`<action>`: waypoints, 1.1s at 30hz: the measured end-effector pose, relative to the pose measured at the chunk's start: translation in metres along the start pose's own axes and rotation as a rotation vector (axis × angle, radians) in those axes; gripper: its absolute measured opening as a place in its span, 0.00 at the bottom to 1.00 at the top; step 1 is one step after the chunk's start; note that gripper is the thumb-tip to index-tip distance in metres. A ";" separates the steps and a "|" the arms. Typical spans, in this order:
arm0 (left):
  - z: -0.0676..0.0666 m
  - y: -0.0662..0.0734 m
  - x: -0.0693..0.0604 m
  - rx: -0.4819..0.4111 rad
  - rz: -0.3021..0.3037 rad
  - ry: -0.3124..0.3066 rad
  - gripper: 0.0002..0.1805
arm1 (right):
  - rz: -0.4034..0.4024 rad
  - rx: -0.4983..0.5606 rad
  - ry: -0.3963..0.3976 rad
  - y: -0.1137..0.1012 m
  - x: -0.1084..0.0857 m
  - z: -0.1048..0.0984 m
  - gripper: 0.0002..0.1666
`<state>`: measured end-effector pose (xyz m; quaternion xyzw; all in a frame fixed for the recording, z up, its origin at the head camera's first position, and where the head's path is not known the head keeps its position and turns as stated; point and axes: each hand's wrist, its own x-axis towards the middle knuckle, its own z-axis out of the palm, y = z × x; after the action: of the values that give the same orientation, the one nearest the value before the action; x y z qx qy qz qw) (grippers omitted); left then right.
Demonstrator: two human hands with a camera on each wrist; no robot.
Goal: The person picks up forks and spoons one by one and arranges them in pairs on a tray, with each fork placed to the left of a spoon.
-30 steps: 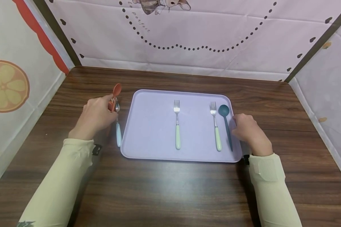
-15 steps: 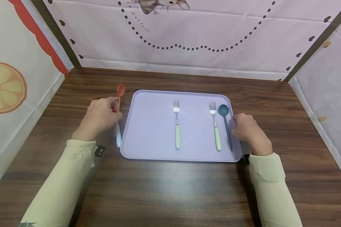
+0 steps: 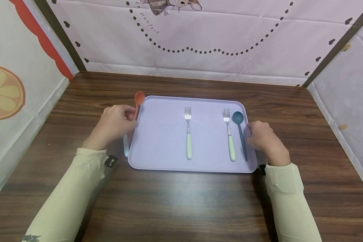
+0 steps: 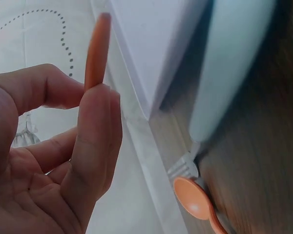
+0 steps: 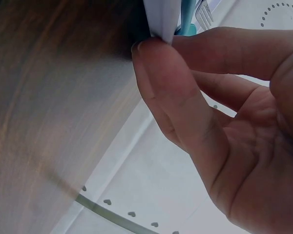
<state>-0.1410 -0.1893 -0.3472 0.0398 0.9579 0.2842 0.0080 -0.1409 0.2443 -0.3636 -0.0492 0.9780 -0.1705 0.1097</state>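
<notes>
My left hand (image 3: pixel 113 124) pinches an orange spoon (image 3: pixel 139 98) between thumb and fingers, bowl up, over the left rim of the lilac tray (image 3: pixel 160 141). The handle of that spoon (image 4: pixel 96 56) pokes above the fingertips in the left wrist view. Beside the tray lies a fork with a light-blue handle (image 3: pixel 126 146); my hand hides its tines in the head view. A second orange spoon (image 4: pixel 193 197) lies by those tines. At the tray's right edge my right hand (image 3: pixel 266 141) grips the rim (image 5: pixel 163 19) between thumb and fingers.
On the tray lie a green-handled fork (image 3: pixel 189 144) near the middle, another green-handled fork (image 3: pixel 232 148) further right and a dark teal spoon (image 3: pixel 238 117) by the right rim. A printed cloth wall (image 3: pixel 217 67) stands behind the wooden table (image 3: pixel 175 205).
My left hand has moved right with the orange spoon, from beside the light-blue fork to the tray's left rim. My right hand has stayed at the tray's right edge.
</notes>
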 end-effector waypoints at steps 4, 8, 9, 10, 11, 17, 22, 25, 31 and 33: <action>0.000 0.004 0.000 -0.016 -0.001 -0.018 0.23 | 0.006 -0.004 -0.004 -0.001 0.000 0.000 0.04; 0.000 0.008 -0.001 -0.036 0.005 -0.021 0.23 | 0.009 -0.006 -0.001 -0.001 0.000 0.001 0.09; 0.000 0.009 -0.001 -0.042 0.005 -0.021 0.23 | 0.009 -0.007 0.000 -0.001 0.000 0.001 0.10; 0.000 0.011 -0.001 -0.047 0.005 -0.021 0.23 | 0.009 -0.006 0.000 -0.001 0.000 0.001 0.11; 0.000 0.012 -0.001 -0.051 0.003 -0.021 0.23 | 0.007 -0.006 0.000 0.000 0.000 0.001 0.11; 0.004 0.019 0.000 -0.053 -0.005 -0.020 0.24 | 0.008 -0.002 -0.002 0.000 0.001 0.001 0.11; 0.007 0.022 0.001 -0.059 -0.006 -0.030 0.24 | 0.019 -0.002 -0.010 0.000 0.001 0.002 0.11; 0.008 0.024 0.002 -0.103 -0.020 -0.064 0.23 | 0.022 -0.004 -0.013 0.001 0.000 0.002 0.10; 0.011 0.030 0.001 -0.177 -0.031 -0.116 0.20 | 0.020 -0.001 -0.009 0.002 0.000 0.002 0.13; 0.013 0.032 0.002 -0.187 -0.035 -0.123 0.19 | 0.014 -0.002 -0.008 0.002 0.001 0.002 0.11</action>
<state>-0.1397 -0.1557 -0.3409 0.0395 0.9255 0.3690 0.0756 -0.1409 0.2454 -0.3665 -0.0430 0.9780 -0.1688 0.1149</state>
